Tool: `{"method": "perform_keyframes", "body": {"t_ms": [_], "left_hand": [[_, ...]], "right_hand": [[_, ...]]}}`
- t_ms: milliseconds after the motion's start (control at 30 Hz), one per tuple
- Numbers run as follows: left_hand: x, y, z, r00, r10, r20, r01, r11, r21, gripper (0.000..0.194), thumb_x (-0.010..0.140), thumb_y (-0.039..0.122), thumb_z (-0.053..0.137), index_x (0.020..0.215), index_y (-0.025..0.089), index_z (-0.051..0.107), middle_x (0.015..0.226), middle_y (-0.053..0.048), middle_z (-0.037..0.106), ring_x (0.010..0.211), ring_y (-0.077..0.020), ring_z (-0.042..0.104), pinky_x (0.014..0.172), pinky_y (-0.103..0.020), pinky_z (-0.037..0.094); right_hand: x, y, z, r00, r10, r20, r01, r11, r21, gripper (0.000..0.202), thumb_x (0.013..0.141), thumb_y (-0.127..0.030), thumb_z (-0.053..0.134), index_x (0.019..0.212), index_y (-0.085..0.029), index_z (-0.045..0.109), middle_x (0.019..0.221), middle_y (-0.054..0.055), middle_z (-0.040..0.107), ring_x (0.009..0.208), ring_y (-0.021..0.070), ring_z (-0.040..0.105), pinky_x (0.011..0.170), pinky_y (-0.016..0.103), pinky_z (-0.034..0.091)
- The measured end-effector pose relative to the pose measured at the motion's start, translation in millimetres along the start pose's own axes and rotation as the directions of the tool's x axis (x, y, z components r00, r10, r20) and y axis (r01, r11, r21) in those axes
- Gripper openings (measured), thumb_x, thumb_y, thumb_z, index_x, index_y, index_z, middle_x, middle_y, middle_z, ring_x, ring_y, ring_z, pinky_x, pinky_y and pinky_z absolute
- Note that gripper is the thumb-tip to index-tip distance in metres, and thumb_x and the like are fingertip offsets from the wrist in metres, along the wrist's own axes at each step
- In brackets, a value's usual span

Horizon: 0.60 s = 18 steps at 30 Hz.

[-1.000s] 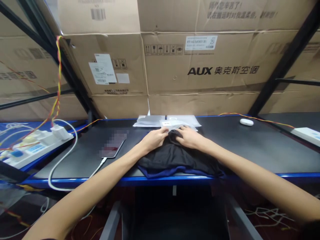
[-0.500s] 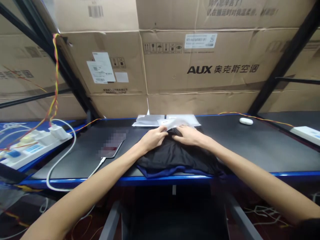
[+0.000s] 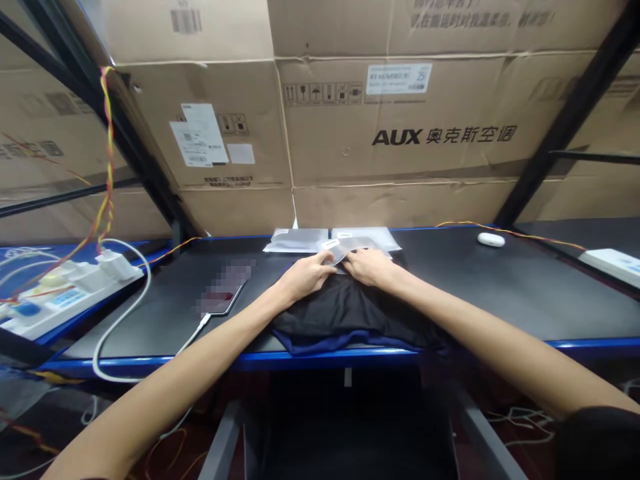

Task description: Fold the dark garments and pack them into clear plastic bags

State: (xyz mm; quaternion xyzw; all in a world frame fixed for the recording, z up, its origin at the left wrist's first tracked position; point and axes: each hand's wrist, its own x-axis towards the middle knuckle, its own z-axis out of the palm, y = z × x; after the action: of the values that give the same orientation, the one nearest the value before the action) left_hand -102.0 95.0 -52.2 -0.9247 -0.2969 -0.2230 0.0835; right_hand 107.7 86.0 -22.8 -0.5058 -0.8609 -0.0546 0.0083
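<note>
A translucent plastic bag (image 3: 345, 250) with a small white label is bent up over a dark cloth (image 3: 360, 307). My left hand (image 3: 311, 272) pinches the bag's left edge between thumb and fingers. Against the bag's near right side, my right hand (image 3: 369, 268) has its fingers curled on it, with the fingertips partly hidden. The cloth is black with a blue edge and lies rumpled at the front of the table, under both hands. Beyond the hands, two flat translucent bags, a left one (image 3: 295, 241) and a right one (image 3: 375, 238), lie side by side.
A phone (image 3: 227, 293) on a white cable lies left on the black tabletop (image 3: 480, 293). Farther left is a power strip (image 3: 75, 287) with plugs. A small white case (image 3: 491, 239) and another white strip (image 3: 615, 268) sit right. Large cardboard boxes (image 3: 400, 160) stand behind.
My right hand has shifted slightly left and its fingers have curled in more. The bag between the hands has bent, with its label now more visible. The cloth stays put.
</note>
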Motion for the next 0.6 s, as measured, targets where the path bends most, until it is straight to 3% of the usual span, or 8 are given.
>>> {"method": "perform_keyframes", "body": {"t_ms": [133,233,300,367,600], "left_hand": [[0.6,-0.2,-1.2,1.000,-0.026,0.001,0.026,1.000,-0.015,0.026,0.090,0.011,0.056,0.102,0.022,0.077,0.120,-0.009,0.063,0.089,-0.0177,0.069,0.083,-0.030,0.057],[1.0,-0.3,-2.7,1.000,-0.030,-0.003,0.030,0.999,-0.023,0.026,0.090,0.012,0.056,0.103,0.021,0.077,0.116,-0.009,0.065,0.084,-0.0166,0.069,0.080,-0.029,0.056],[1.2,-0.1,-3.7,1.000,-0.030,0.000,0.030,0.999,-0.018,0.025,0.091,0.014,0.055,0.103,0.021,0.077,0.114,-0.008,0.066,0.080,-0.0157,0.068,0.078,-0.028,0.056],[1.2,0.0,-4.1,0.999,-0.035,0.002,0.035,0.999,-0.005,0.025,0.092,0.015,0.055,0.103,0.020,0.077,0.113,-0.008,0.066,0.078,-0.0151,0.067,0.076,-0.027,0.055],[0.7,-1.2,-2.2,1.000,-0.011,0.023,0.010,0.999,0.034,0.026,0.092,0.016,0.054,0.104,0.022,0.076,0.115,-0.008,0.066,0.081,-0.0152,0.067,0.076,-0.026,0.054]], "right_hand": [[0.0,2.2,-7.8,0.997,0.070,0.012,-0.070,0.997,0.029,0.053,0.103,-0.048,0.030,0.124,-0.013,0.064,0.117,0.022,0.069,0.104,0.0366,0.067,0.088,0.049,0.052],[-11.3,20.2,-15.3,0.996,-0.028,0.090,0.014,0.987,0.158,0.059,0.094,-0.061,0.047,0.129,-0.016,0.061,0.125,0.019,0.067,0.108,0.0345,0.065,0.091,0.045,0.053],[-17.4,32.9,-17.6,0.976,-0.190,0.108,0.159,0.955,0.250,0.052,0.093,-0.052,0.054,0.135,-0.020,0.058,0.130,0.013,0.065,0.111,0.0301,0.064,0.094,0.040,0.052],[-19.0,39.2,-15.9,0.961,-0.266,0.074,0.240,0.937,0.255,0.046,0.098,-0.041,0.049,0.139,-0.020,0.054,0.134,0.012,0.063,0.114,0.0284,0.063,0.097,0.040,0.051],[2.1,11.3,2.5,0.999,-0.041,0.002,0.041,0.999,0.003,0.039,0.103,-0.027,0.035,0.132,-0.020,0.061,0.124,0.015,0.068,0.108,0.0297,0.066,0.092,0.042,0.051]]}}
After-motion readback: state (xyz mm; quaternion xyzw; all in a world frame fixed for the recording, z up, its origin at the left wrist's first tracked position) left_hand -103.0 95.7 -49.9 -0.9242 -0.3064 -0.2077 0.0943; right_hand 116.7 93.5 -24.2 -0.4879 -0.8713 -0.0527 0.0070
